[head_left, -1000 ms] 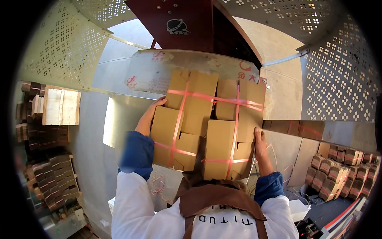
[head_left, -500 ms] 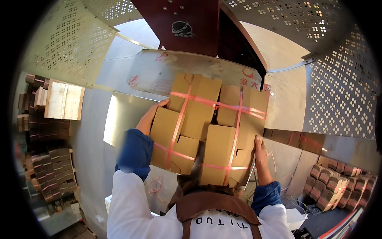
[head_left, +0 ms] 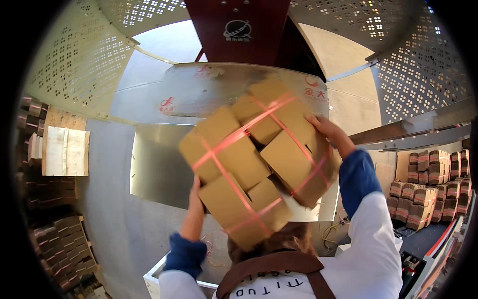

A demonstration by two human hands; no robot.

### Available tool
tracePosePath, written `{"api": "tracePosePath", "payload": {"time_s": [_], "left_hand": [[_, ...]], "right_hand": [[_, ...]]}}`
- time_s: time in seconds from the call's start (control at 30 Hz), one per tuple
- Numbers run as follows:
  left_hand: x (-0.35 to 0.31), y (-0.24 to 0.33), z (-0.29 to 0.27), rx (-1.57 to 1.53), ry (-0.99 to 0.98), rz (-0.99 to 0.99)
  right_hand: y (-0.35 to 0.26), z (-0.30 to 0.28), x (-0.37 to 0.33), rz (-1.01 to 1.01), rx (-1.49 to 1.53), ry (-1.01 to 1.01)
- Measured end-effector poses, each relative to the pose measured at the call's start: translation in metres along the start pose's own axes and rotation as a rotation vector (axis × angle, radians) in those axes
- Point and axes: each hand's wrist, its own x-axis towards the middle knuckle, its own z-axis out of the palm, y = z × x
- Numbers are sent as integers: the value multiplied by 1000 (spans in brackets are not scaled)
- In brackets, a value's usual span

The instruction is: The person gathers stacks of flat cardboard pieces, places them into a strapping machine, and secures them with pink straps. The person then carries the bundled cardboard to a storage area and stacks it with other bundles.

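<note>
A bundle of folded brown cardboard boxes [head_left: 241, 157], bound crosswise with pink strapping [head_left: 234, 136], is held in front of my body over a metal table. It is turned at an angle, its right side farther from me than its left. My left hand [head_left: 195, 207] grips the near left edge, its fingers mostly hidden beneath the cardboard. My right hand [head_left: 326, 130] clasps the far right edge, with fingertips on the top face. The bundle's right end is slightly blurred. Its underside is out of sight.
Beyond the metal table [head_left: 159, 167] stands a dark red machine [head_left: 239, 30]. Perforated panels [head_left: 74, 65] curve around both sides. Strapped cardboard bundles [head_left: 423, 204] are stacked at right, with more cardboard stacks [head_left: 64, 249] at left. A metal rail [head_left: 413, 124] juts in from the right.
The bundle has turned counterclockwise between my hands. My right hand has moved up and away from me, while my left hand has come lower and nearer.
</note>
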Motion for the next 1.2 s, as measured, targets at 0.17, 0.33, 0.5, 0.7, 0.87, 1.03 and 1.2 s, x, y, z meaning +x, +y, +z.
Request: {"api": "tracePosePath", "payload": {"time_s": [0.17,0.33,0.5,0.7,0.87,1.03,1.2], "left_hand": [[-113,-140,-39,862,-515,-155],[-167,-18,-5,644,-844,-174],[-53,112,-35,1141,68,843],[45,107,-48,642,-111,140],[46,95,-25,565,-74,53],[63,76,6,520,28,18],[89,59,69,568,21,-13]], "right_hand": [[-145,112,104,-471,-729,-59],[-185,224,-65,-1052,-659,417],[10,140,-171,-359,-459,1021],[48,143,-187,-48,364,400],[62,129,-172,30,142,437],[84,82,-140,-53,227,465],[107,29,-132,-41,265,568]]}}
